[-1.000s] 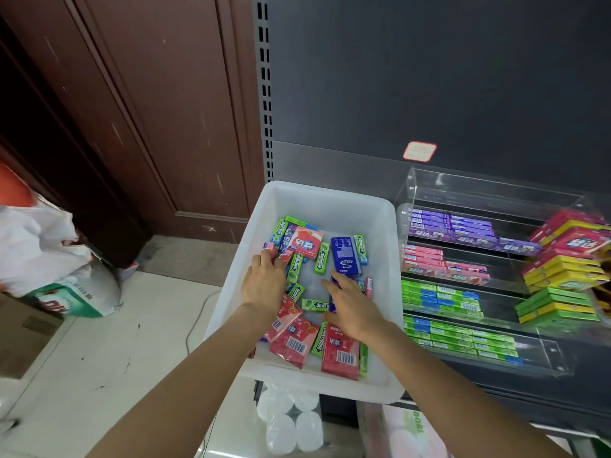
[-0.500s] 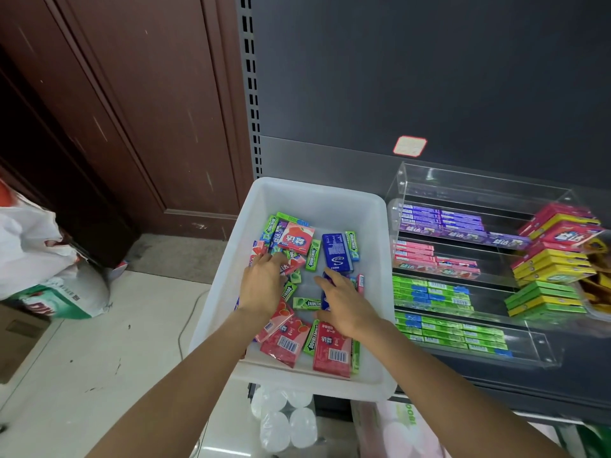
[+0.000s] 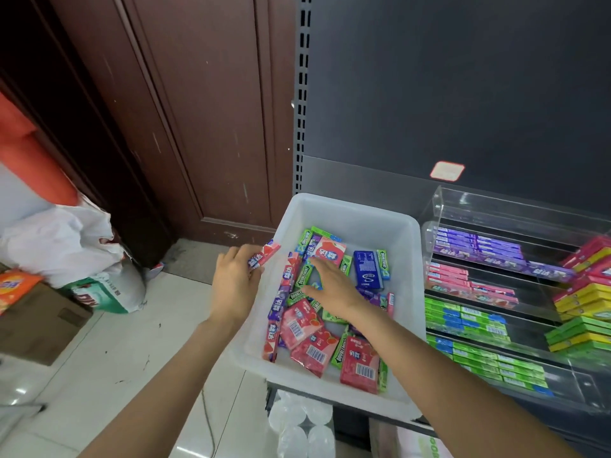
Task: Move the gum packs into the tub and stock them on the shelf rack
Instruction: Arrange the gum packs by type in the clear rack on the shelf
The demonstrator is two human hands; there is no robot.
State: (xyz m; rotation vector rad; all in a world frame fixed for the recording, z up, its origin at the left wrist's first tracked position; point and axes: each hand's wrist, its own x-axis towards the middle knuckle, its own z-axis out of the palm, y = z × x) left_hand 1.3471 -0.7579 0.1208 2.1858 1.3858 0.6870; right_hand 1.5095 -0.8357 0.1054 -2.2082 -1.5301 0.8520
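A white plastic tub (image 3: 390, 226) sits at the left end of a shelf, its floor scattered with loose gum packs (image 3: 315, 350): flat red ones near the front, slim green sticks and purple ones through the middle, and one blue pack (image 3: 367, 270) toward the back. The left hand (image 3: 235, 283) is raised over the tub's left rim, its fingers curled round a slim red pack (image 3: 264, 255) held clear of the pile. The right hand (image 3: 334, 285) reaches into the tub with fingers spread wide and fairly straight, resting on the packs in the middle and gripping none. Just right of the tub stands a clear tiered rack (image 3: 439, 206), its steps holding neat rows of packs: purple on top, pink below, then green on the two lower tiers. Further right, stacks of red, yellow and green packs (image 3: 585, 295) stand on the same shelf.
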